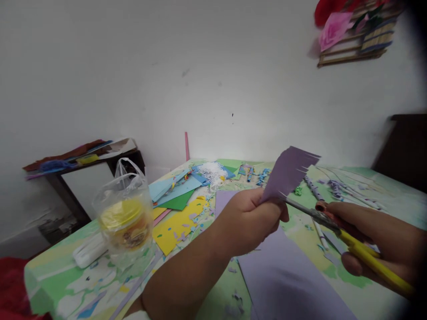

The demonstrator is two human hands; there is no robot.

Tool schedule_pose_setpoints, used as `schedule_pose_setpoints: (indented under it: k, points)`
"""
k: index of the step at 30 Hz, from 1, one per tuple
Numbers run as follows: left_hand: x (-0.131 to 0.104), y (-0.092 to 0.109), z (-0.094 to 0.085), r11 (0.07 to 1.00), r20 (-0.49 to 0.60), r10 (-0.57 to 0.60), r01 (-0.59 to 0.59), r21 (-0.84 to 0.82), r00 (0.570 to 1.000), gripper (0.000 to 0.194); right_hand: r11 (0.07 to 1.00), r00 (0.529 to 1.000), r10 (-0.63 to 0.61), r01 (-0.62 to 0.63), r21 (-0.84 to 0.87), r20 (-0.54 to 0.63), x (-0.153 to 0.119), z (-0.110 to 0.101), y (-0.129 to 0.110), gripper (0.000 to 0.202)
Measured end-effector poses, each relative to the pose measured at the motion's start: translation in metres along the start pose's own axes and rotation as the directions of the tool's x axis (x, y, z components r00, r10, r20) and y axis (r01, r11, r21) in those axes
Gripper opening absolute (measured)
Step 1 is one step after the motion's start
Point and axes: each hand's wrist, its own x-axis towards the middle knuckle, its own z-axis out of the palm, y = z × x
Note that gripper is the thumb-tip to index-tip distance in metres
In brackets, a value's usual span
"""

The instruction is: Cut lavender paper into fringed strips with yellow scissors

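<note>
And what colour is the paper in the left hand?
The paper is purple, best seen in the head view.

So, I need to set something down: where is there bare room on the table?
The tablecloth looks bare at the near-left corner, between the red cloth and the long white item, and at near right, between the large purple sheet and the right hand. The middle, beyond the left hand, is crowded with coloured sheets, white strands and scraps.

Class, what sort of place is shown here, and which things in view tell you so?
Probably a home craft workspace: scissors, fringed purple paper, and a table strewn with coloured sheets and paper scraps.
</note>
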Motion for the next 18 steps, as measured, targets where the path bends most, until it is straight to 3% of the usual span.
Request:
schedule_pose_setpoints:
  k: [4, 12, 18]
  points:
    - [-0.0002, -0.0015, 0.0017, 1.000, 0.002, -0.006, 0.006, -0.002, 1.000, 0.017, 0.999, 0.998, -0.017, 0.019, -0.030, 0.065, -0.0028, 0.0010, 0.0017, 0.035]
    - [0.0004, -0.0014, -0.0008, 1.000, 0.062, 0.010, -0.010, 0.008, 0.998, 0.018, 0.987, 0.999, -0.009, 0.015, -0.157, 0.038, 0.0018, -0.0008, 0.0008, 0.023]
    - [-0.0008, 0.0010, -0.0013, 0.999, 0.094, 0.041, -0.041, -0.009, 0.995, 0.019, 0.993, 1.000, 0.014, -0.011, -0.114, 0.020, 0.0043, -0.0050, -0.0049, 0.027]
